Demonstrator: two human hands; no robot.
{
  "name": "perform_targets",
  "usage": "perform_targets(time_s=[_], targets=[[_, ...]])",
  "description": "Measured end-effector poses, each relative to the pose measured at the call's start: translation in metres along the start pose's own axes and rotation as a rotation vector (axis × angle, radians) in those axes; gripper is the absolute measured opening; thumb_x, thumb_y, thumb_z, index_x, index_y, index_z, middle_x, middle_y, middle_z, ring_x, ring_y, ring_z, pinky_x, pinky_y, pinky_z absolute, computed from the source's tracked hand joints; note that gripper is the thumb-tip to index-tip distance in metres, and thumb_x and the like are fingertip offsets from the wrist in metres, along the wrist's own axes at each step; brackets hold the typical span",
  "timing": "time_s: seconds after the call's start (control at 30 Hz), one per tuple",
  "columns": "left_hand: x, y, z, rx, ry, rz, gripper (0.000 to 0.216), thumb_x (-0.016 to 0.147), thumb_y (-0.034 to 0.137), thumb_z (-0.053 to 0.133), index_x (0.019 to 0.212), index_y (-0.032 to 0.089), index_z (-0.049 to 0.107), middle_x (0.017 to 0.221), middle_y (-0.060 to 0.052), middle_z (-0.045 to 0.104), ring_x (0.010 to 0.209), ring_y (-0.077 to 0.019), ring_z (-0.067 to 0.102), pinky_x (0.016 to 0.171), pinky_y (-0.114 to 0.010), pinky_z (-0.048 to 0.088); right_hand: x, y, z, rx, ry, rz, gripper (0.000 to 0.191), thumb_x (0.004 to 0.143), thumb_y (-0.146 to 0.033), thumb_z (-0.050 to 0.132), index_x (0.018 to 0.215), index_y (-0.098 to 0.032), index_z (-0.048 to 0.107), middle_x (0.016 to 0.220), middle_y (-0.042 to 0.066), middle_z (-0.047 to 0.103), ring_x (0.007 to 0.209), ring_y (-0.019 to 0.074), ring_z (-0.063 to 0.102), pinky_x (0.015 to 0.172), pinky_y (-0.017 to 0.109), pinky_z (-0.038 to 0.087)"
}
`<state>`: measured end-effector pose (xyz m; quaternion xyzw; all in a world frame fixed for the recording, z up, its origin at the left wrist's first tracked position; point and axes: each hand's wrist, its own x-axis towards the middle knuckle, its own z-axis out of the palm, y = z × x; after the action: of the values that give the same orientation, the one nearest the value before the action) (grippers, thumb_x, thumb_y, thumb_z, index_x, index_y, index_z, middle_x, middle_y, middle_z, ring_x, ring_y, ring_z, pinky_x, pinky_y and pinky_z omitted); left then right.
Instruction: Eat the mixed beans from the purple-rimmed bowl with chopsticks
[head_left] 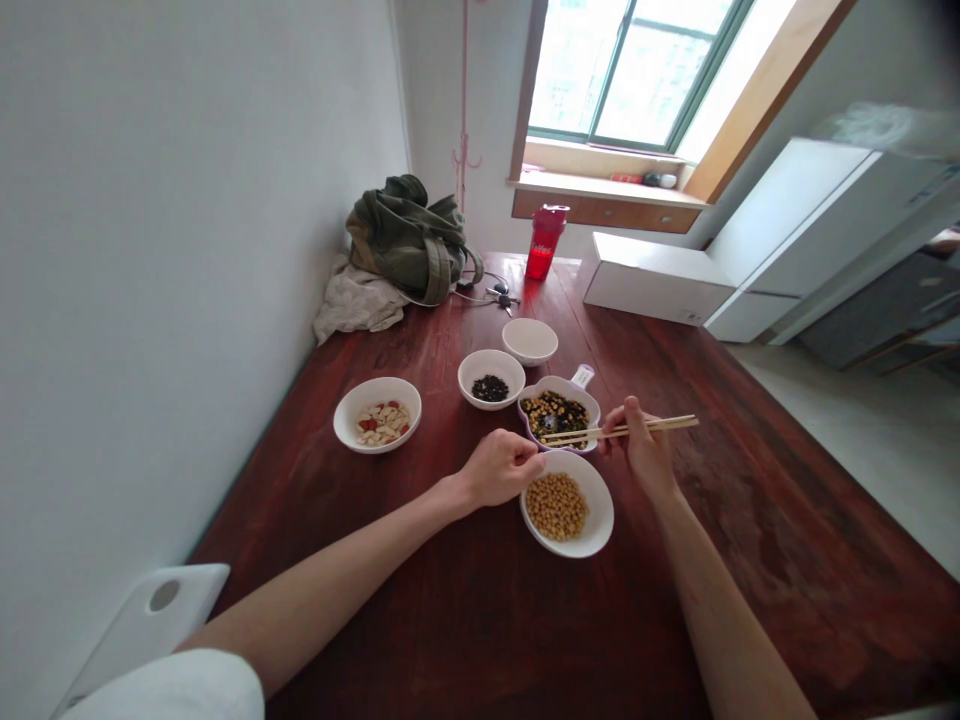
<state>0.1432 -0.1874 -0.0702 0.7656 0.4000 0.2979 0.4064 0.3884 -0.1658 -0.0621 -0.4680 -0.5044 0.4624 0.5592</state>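
Note:
My right hand (643, 450) grips a pair of wooden chopsticks (619, 431), their tips reaching left over a purple-rimmed bowl (559, 390) of mixed dark and yellow beans. My left hand (501, 467) is loosely curled, resting on the table against the rim of a white bowl (600, 505) filled with yellow soybeans. Behind these stand a white bowl of black beans (491, 377), an empty white bowl (530, 340) and, to the left, a white bowl of peanuts (377, 412).
The dark red wooden table (750, 520) meets a white wall on the left. At its far end lie a green bag (409, 238), a crumpled cloth (358, 303), keys (504, 296), a red bottle (544, 243) and a white box (652, 277). A white board (142, 625) sits near left.

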Motion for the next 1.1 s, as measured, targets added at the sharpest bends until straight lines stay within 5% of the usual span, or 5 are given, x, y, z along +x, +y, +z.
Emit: perform_targets(time_s=[0.47,0.83,1.1], targets=[[-0.001,0.002,-0.002,-0.026,-0.002,-0.010,0.044,0.090,0.032,0.051,0.055,0.018,0.028,0.056,0.005,0.024,0.053,-0.0067,0.023,0.052,-0.026,0.016,0.000,-0.003,-0.007,-0.096,0.142,-0.066,0.060,0.095,-0.068,0.059,0.063,-0.019,0.067,0.042,-0.003,0.046,0.035,0.0101,0.046,0.035,0.022,0.033],[0.000,0.004,-0.001,-0.007,-0.010,-0.013,0.045,0.091,0.034,0.050,0.055,0.018,0.030,0.055,0.005,0.024,0.053,-0.0068,0.024,0.052,-0.025,0.016,-0.008,-0.011,0.008,-0.149,-0.172,-0.042,0.030,0.088,-0.049,0.078,0.087,-0.021,0.069,0.058,-0.003,0.062,0.044,0.0114,0.051,0.040,0.023,0.038],[0.000,0.002,-0.001,0.010,-0.002,-0.011,0.047,0.093,0.035,0.051,0.055,0.017,0.031,0.055,0.005,0.025,0.054,-0.0071,0.025,0.053,-0.025,0.017,-0.010,-0.016,0.004,-0.218,-0.033,-0.217,0.055,0.102,-0.057,0.055,0.065,-0.020,0.071,0.065,0.003,0.061,0.050,0.0121,0.050,0.045,0.027,0.036]])
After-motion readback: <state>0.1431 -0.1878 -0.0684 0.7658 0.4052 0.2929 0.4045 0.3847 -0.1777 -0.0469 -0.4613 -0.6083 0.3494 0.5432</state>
